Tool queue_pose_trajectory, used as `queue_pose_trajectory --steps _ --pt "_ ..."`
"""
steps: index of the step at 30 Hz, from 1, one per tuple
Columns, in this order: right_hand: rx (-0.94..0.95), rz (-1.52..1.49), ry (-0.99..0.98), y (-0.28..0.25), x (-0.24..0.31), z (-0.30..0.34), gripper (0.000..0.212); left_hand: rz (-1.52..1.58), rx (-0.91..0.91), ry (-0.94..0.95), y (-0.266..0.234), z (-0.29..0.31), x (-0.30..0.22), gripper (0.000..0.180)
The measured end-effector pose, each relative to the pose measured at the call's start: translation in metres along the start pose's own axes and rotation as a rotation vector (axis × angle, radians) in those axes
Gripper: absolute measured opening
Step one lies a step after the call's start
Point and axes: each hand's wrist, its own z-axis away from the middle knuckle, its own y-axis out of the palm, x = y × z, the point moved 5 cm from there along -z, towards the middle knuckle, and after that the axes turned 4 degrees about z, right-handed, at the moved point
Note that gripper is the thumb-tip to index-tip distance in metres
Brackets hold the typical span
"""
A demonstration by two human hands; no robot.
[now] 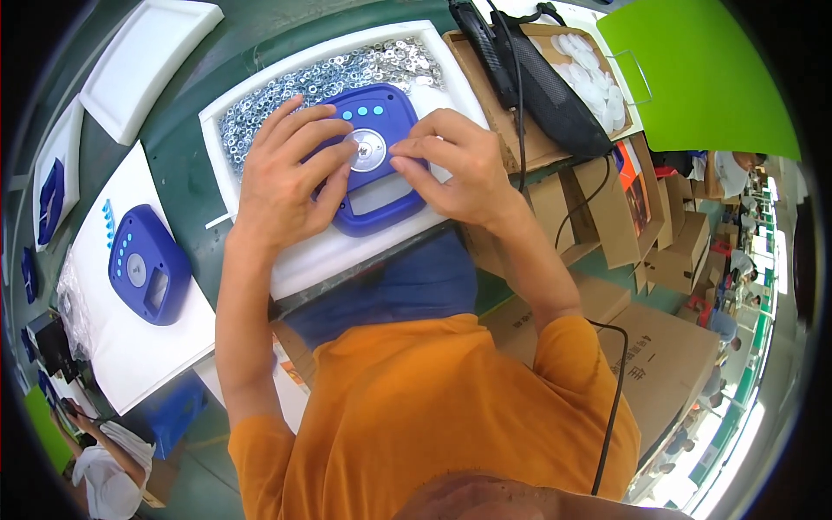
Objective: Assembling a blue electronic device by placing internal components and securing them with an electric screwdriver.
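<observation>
In front of me a blue plastic casing [390, 212] lies over the white foam tray [286, 71]. It has a rectangular window, a row of light-blue round buttons and a round silver disc [369, 151] in the middle. My left hand [299, 169] rests on the casing's left side, fingers apart, with its fingertips by the disc. From the right, my right hand [459, 165] reaches in beside the disc, thumb and forefinger pinched together. Whatever sits between those fingertips is too small to make out. Many small shiny metal rings [277, 108] fill the tray behind the casing.
A similar blue casing [173, 282] lies on a white sheet [130, 364] at left. Farther left stand white foam trays [143, 74]. A cardboard box [542, 156] at right holds clear plastic pieces [594, 87] and a black mesh pouch [555, 100]. A black cable [520, 113] hangs nearby.
</observation>
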Motion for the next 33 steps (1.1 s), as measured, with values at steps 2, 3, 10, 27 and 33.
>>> queue_pose_trajectory --steps 2,3,10,27,33 --pt "0.015 0.074 -0.018 0.0 0.011 0.001 0.019 -0.017 -0.002 -0.019 -0.001 0.001 0.001 0.02" --pt "0.012 0.075 -0.016 0.001 0.017 0.003 0.019 -0.028 0.019 -0.023 -0.001 0.001 0.001 0.02" --pt "0.138 0.279 -0.089 0.018 0.039 0.023 0.043 -0.051 0.038 -0.043 0.003 0.003 0.002 0.02" --pt "0.177 0.336 -0.027 0.02 0.04 0.026 0.051 0.0 0.027 -0.073 0.004 0.003 0.002 0.015" --pt "0.191 0.333 -0.042 0.021 0.04 0.027 0.053 -0.012 0.03 -0.072 0.005 0.004 0.002 0.015"
